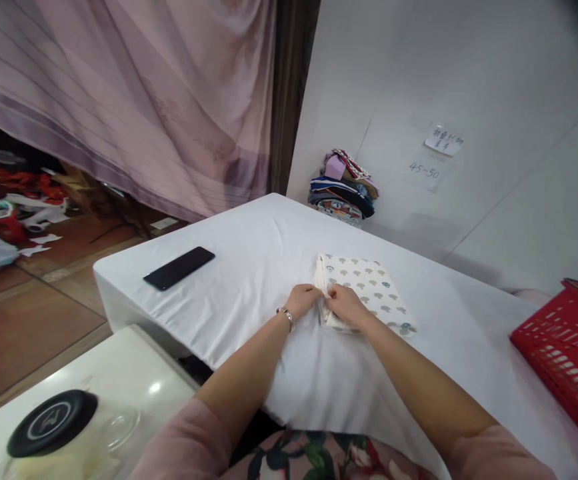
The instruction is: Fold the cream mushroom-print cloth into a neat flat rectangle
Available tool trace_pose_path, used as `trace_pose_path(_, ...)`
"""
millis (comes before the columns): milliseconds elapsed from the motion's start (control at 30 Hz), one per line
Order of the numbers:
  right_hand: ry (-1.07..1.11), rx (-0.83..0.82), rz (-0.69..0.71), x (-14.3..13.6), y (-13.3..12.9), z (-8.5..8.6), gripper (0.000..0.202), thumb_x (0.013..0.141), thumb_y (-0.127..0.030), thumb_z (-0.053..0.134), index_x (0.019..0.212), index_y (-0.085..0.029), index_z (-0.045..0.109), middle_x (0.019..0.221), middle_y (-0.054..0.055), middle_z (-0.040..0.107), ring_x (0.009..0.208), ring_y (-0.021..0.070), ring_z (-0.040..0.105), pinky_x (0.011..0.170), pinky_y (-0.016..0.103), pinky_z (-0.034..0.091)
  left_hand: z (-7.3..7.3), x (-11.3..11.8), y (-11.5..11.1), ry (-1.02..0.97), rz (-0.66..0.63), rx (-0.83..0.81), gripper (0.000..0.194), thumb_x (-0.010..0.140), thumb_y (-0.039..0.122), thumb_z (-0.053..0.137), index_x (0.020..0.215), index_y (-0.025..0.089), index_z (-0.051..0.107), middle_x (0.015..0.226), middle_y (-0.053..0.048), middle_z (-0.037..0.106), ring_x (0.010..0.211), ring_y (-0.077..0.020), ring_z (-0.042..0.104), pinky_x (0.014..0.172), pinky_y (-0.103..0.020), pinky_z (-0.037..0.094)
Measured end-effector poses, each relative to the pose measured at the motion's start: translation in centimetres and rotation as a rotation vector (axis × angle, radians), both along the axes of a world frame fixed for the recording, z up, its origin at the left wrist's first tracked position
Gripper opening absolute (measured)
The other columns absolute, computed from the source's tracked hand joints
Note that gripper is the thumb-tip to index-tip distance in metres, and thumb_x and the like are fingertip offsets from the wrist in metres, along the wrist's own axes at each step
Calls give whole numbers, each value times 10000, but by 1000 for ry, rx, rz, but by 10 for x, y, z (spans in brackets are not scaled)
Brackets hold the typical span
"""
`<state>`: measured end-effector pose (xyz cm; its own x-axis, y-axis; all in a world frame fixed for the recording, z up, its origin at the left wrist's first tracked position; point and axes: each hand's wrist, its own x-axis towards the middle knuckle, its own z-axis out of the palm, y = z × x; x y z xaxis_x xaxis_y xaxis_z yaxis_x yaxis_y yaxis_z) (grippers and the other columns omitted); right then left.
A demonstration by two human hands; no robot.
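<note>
A folded white cloth point(369, 287) with a grey mushroom-like print lies on the white-covered table. My left hand point(303, 300), with a bracelet on its wrist, pinches the cloth's left edge. Right beside it, my right hand point(346, 305) has its fingers closed on the same edge, resting partly over the printed top. The fingertips of both hands almost meet at the folded layers. What lies beneath the top layers is hidden.
A black phone point(179, 268) lies on the white table cover point(249, 247). A red basket point(569, 353) stands at right, a pile of folded clothes point(343, 190) by the wall. At lower left, a black-lidded jar point(53, 423) sits on a white surface. A pink curtain point(193, 87) hangs behind.
</note>
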<state>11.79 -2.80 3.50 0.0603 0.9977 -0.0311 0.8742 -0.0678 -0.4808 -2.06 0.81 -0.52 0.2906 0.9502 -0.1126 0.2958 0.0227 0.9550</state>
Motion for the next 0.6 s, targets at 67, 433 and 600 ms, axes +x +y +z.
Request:
trace_pose_path(67, 117, -6, -32, 3, -2, -4, 59, 675, -177, 502, 636, -204, 466, 536, -51, 501, 536, 112, 479, 518, 211, 291, -2, 1, 1, 19, 38, 18, 171, 732, 295, 538, 706, 150, 624, 515, 38, 505, 522, -96, 465, 523, -211, 353)
trace_pose_path(433, 360, 12, -69, 8, -7, -16, 47, 661, -209, 475, 654, -220, 430, 459, -86, 444, 414, 101, 450, 444, 206, 306, 5, 8, -1, 228, 93, 63, 144, 691, 297, 629, 735, 160, 636, 770, -48, 677, 715, -155, 585, 618, -235, 375)
trace_pose_path(600, 292, 16, -85, 6, -8, -13, 30, 661, -206, 475, 663, -217, 447, 479, -76, 472, 452, 108, 478, 469, 205, 310, 5, 8, -1, 172, 38, 50, 81, 670, 247, 611, 664, 166, 610, 701, -24, 647, 670, -142, 552, 599, -231, 360)
